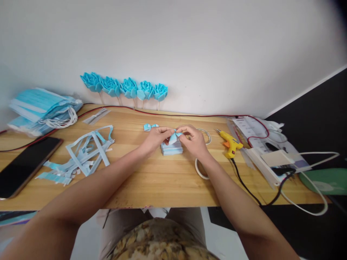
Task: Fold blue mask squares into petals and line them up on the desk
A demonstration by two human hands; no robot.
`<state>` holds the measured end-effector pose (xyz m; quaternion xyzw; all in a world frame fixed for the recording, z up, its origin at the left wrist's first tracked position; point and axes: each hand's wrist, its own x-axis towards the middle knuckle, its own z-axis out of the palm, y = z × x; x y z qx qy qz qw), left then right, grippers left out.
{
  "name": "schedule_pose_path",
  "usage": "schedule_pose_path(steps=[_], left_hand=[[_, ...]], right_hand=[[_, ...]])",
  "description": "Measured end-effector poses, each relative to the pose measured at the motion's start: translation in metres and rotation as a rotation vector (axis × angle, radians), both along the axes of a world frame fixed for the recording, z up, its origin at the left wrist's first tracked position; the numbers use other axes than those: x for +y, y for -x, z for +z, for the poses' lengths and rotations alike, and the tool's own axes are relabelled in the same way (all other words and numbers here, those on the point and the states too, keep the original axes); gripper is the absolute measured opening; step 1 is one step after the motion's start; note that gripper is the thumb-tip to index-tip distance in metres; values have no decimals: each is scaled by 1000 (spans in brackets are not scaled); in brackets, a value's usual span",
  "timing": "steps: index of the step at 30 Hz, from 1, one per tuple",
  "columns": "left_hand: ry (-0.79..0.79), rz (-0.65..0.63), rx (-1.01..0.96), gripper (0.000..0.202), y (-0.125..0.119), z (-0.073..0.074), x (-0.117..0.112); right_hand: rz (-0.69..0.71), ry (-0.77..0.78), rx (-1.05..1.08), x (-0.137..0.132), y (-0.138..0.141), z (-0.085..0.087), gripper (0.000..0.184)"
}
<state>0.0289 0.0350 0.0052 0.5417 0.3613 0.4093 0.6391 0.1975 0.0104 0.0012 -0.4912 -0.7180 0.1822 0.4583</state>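
Observation:
Between my two hands is a small folded piece of light blue mask fabric (173, 138), pinched at its top edge. My left hand (159, 138) closes its fingertips on the piece's left side, and my right hand (193, 140) grips its right side. Just below them lies a stack of pale blue fabric pieces (172, 149), its top partly hidden by the hands. Behind my left hand sit a couple of small folded blue pieces (148, 127). Rolls of tape (200, 169) lie beside and partly behind my right wrist.
Several blue fabric roses (128, 87) on sticks lean at the wall. Left are face masks (40, 104), fabric scraps (89, 151) and a phone (27, 166). Right are a yellow glue gun (231, 143) with a black cord and a white power strip (264, 166).

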Motion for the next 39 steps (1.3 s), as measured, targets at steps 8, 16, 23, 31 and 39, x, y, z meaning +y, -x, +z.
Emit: schedule_pose_path(steps=[8,16,23,31,39], left_hand=[[-31,-8,4,38,1,-1,1],[-66,66,34,32,1,1,-1],[-104,77,60,28,0,1,0],[-142,105,54,25,0,-3,1],[-159,97,56,23,-1,2,-1]], right_hand=[[7,0,-12,-1,1,3,21],[70,134,113,-5,0,9,19],[142,342,386,1,0,-3,43],[197,394,439,0,2,0,51],[160,333,361,1,1,-4,50]])
